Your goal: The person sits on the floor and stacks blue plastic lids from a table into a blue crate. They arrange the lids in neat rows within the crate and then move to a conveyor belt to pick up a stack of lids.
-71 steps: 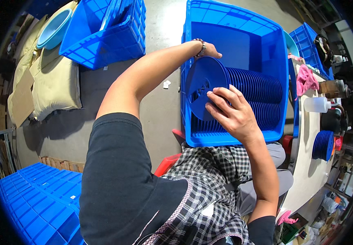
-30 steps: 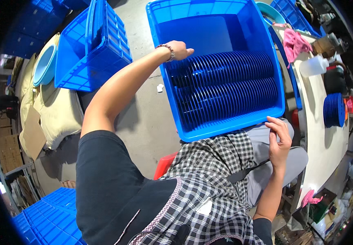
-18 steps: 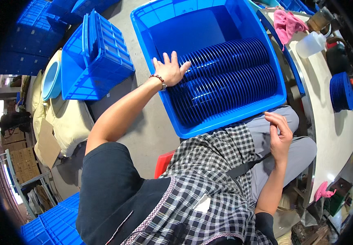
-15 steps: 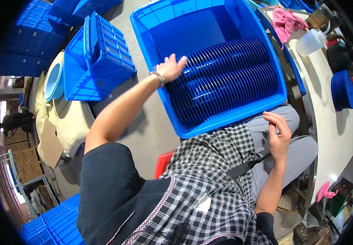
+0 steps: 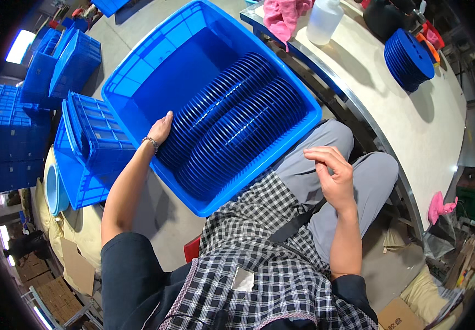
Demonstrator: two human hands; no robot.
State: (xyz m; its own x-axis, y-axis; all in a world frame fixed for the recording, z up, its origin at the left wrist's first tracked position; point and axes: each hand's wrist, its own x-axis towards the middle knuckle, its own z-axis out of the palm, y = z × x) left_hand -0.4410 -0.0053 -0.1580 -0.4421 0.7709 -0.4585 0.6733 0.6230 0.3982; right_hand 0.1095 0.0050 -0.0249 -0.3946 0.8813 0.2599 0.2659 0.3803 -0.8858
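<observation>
A blue plastic crate (image 5: 204, 206) stands tilted in front of me, holding two side-by-side rows of thin, glossy dark blue discs (image 5: 232, 137) set on edge. My left hand (image 5: 160, 129) reaches into the crate at its left side and lies against the near-left end of the far row. It appears to touch the end disc without gripping it; some fingers are hidden. Above my grey-trousered knees hovers my right hand (image 5: 336, 179), its fingers loosely bent, thumb apart, nothing in it.
On the pale table (image 5: 369, 110) to the right are a stack of blue discs (image 5: 405, 60), a white bottle (image 5: 324, 22) and a pink cloth (image 5: 281, 19). More blue crates (image 5: 97, 126) stand at the left, beside a light blue basin (image 5: 56, 190). A pink glove-like item (image 5: 441, 208) hangs at the table's edge.
My view has turned, so the crate and table appear further left. My left hand has gone from the top of the far row to its end. My right hand stays raised over my knees.
</observation>
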